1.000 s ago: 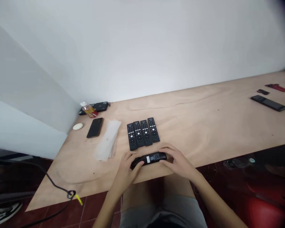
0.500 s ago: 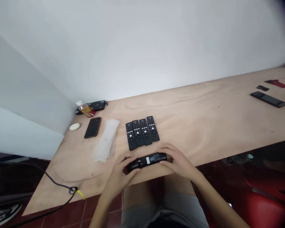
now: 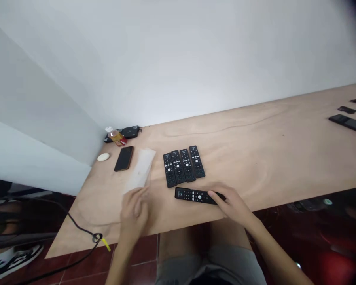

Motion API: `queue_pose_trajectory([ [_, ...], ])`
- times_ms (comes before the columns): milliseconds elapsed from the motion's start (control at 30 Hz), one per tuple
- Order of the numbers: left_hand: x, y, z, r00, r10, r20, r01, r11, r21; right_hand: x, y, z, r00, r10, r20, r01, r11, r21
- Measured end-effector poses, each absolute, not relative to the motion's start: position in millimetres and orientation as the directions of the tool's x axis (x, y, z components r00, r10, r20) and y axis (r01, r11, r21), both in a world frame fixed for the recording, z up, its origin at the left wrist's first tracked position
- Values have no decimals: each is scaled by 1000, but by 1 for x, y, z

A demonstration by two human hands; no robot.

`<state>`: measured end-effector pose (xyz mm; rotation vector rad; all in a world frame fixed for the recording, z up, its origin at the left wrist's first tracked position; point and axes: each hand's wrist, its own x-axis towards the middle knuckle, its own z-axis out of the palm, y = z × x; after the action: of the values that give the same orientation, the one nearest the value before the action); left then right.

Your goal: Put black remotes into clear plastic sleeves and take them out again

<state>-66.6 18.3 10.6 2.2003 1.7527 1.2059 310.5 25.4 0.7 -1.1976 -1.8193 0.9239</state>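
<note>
A black TV remote control [image 3: 194, 195] lies flat and crosswise on the plywood tabletop [image 3: 255, 158], buttons facing up. Just beyond it, four matching black remotes [image 3: 183, 166] lie side by side in a tight row, buttons up, their long sides almost touching, each with a pale round centre button.

Matt black plastic on this TV remote [image 3: 195, 196], rough, bare plywood across the tabletop [image 3: 255, 158], and there's a smooth, glossy glass face on that smartphone [image 3: 124, 158]!
</note>
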Motion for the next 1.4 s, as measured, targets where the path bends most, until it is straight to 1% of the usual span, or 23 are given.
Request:
queue_pose_trajectory([
  [33, -81, 22, 10, -6, 812, 584, 858, -296, 421, 310, 26, -1, -270, 941, 203, 405, 302, -863],
  [67, -94, 26, 10, -14, 792, 610, 907, -247, 341, 309, 27, -2, -268, 940, 211, 418, 310, -854],
  [133, -113, 35, 11, 73, 794, 603, 945, -248, 211, 308, 29, -4, -250, 937, 245, 454, 337, -825],
  [167, -117, 38, 12, 115, 794, 597, 948, -267, 172, 307, 30, -5, -245, 933, 264, 475, 353, -806],
  [233, -117, 41, 15, 151, 778, 610, 939, -305, 157, 306, 30, -5, -269, 919, 289, 516, 391, -762],
  [367, -97, 36, 22, 97, 761, 641, 919, -316, 235, 304, 29, -5, -389, 881, 271, 563, 460, -686],
  [467, -75, 31, 26, 66, 765, 640, 892, -334, 306, 305, 29, -7, -405, 870, 282, 554, 478, -681],
  [533, -55, 27, 25, 60, 836, 546, 833, -343, 434, 307, 30, -8, -413, 867, 280, 535, 480, -695],
  [567, -44, 25, 23, 54, 887, 458, 791, -318, 523, 308, 30, -7, -418, 866, 275, 528, 478, -702],
  [633, -19, 21, 14, 24, 967, 253, 690, -199, 696, 309, 30, -6, -428, 863, 269, 512, 476, -715],
  [667, -7, 19, 8, -11, 984, 177, 627, -131, 768, 309, 30, -5, -431, 861, 270, 501, 477, -722],
  [733, 12, 16, -3, -49, 994, 97, 495, -60, 867, 307, 29, -1, -429, 859, 278, 475, 476, -740],
  [767, 19, 14, -7, -49, 994, 95, 443, -64, 894, 306, 28, 0, -423, 861, 283, 460, 473, -751],
  [833, 26, 12, -12, -2, 987, 159, 408, -145, 902, 305, 26, 3, -403, 868, 292, 434, 462, -773],
  [867, 26, 11, -13, 40, 975, 217, 426, -213, 879, 304, 25, 3, -394, 870, 295, 423, 457, -782],
  [967, 17, 5, -10, 191, 894, 405, 519, -442, 732, 307, 21, 5, -399, 868, 295, 402, 455, -794],
  [1033, 10, 0, -8, 282, 830, 481, 546, -551, 632, 311, 19, 5, -448, 847, 285, 402, 476, -782],
  [1100, 4, -5, -8, 355, 797, 489, 550, -601, 580, 314, 18, 4, -496, 820, 285, 409, 510, -757],
  [1167, 0, -7, -9, 404, 792, 458, 555, -611, 565, 317, 17, 1, -516, 806, 289, 414, 530, -740],
  [1267, 0, -5, -10, 398, 813, 425, 567, -582, 582, 318, 17, -3, -511, 805, 303, 403, 535, -742],
  [1400, 16, 1, -12, 372, 812, 449, 523, -583, 622, 313, 19, -6, -508, 797, 325, 375, 544, -751],
])
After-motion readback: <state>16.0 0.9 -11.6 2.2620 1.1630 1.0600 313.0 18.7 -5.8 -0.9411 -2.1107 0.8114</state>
